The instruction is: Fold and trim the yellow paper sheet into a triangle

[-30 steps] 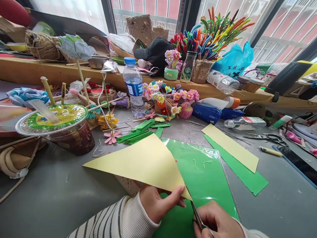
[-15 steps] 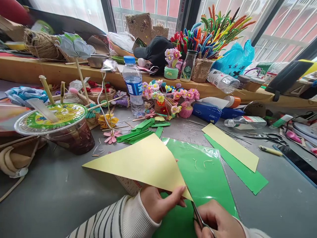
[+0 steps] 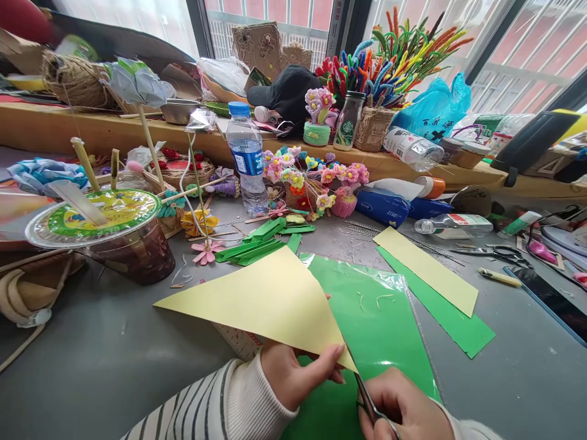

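A pale yellow sheet of paper (image 3: 261, 296) is held up at the centre, its long corner pointing left. My left hand (image 3: 300, 373) pinches its lower right part, thumb on top and fingers beneath. My right hand (image 3: 398, 406) is closed round the handles of scissors (image 3: 367, 394), whose blades meet the paper's lower right corner, close to my left thumb. Under both hands lies a green sheet in a clear sleeve (image 3: 371, 318), with a few thin yellow trimmings on it. How far the blades are apart is hard to tell.
A yellow strip (image 3: 431, 269) overlaps a green strip (image 3: 472, 333) at right, near other scissors (image 3: 499, 253) and a phone (image 3: 550, 299). Folded green pieces (image 3: 257, 244), a water bottle (image 3: 246, 162), craft flowers (image 3: 298, 171) and a lidded cup (image 3: 132, 250) stand or lie beyond and left.
Almost nothing differs. The view has shifted very slightly, and both hands keep their hold on the yellow paper and the scissors.
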`<state>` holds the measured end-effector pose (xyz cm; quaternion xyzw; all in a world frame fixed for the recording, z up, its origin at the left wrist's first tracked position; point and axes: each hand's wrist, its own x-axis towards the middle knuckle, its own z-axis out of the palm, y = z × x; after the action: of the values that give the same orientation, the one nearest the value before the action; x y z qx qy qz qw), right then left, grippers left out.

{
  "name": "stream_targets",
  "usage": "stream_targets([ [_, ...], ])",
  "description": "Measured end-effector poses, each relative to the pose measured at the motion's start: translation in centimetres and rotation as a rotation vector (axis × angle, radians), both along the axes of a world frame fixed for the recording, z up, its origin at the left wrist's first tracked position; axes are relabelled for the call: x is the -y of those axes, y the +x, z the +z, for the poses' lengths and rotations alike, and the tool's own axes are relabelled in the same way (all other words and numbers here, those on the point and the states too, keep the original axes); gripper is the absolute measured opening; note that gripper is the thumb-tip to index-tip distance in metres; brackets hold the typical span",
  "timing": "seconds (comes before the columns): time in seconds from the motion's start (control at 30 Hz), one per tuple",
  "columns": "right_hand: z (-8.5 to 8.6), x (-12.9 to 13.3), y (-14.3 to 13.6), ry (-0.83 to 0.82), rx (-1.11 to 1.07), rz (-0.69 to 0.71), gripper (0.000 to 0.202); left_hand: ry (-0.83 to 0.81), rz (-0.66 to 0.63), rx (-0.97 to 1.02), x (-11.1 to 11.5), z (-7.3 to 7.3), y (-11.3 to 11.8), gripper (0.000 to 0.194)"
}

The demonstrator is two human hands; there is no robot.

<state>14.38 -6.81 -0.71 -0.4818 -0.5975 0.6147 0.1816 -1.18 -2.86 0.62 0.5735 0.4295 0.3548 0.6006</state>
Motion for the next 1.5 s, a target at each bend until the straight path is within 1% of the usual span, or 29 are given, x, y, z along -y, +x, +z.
stream_targets([
  [0.13, 0.06, 0.22, -0.04, 0.000, 0.013, 0.007, 0.063, 0.004, -0.013, 0.000, 0.05, -0.16, 0.00, 0.042],
  [0.27, 0.04, 0.15, 0.03, -0.005, 0.041, -0.025, 0.064, 0.029, -0.005, -0.007, 0.06, -0.27, -0.02, 0.044],
  [0.47, -0.08, 0.09, 0.10, -0.045, -0.009, -0.010, 0.063, 0.020, -0.004, 0.007, 0.18, -0.28, -0.05, 0.045],
  [0.63, 0.08, 0.31, 0.01, -0.028, 0.009, -0.034, 0.064, 0.024, -0.031, 0.008, 0.16, -0.17, -0.04, 0.045],
  [0.83, -0.11, 0.00, 0.12, -0.023, 0.046, -0.005, 0.065, -0.019, -0.014, 0.038, 0.20, -0.28, 0.07, 0.049],
  [0.93, -0.29, -0.06, 0.12, -0.002, 0.065, 0.034, 0.067, -0.060, -0.005, 0.076, 0.29, -0.33, 0.18, 0.056],
  [1.1, -0.16, 0.02, 0.00, 0.000, 0.082, -0.013, 0.067, -0.103, 0.043, 0.109, 0.39, -0.37, 0.27, 0.063],
  [1.2, -0.19, 0.01, 0.01, -0.015, 0.043, 0.005, 0.065, -0.103, 0.036, 0.137, 0.39, -0.43, 0.26, 0.064],
  [1.37, -0.20, -0.07, 0.04, -0.004, 0.016, 0.028, 0.065, -0.119, 0.021, 0.156, 0.39, -0.50, 0.27, 0.060],
  [1.5, 0.03, -0.06, -0.08, -0.023, 0.026, 0.002, 0.064, -0.147, 0.022, 0.153, 0.38, -0.45, 0.27, 0.061],
])
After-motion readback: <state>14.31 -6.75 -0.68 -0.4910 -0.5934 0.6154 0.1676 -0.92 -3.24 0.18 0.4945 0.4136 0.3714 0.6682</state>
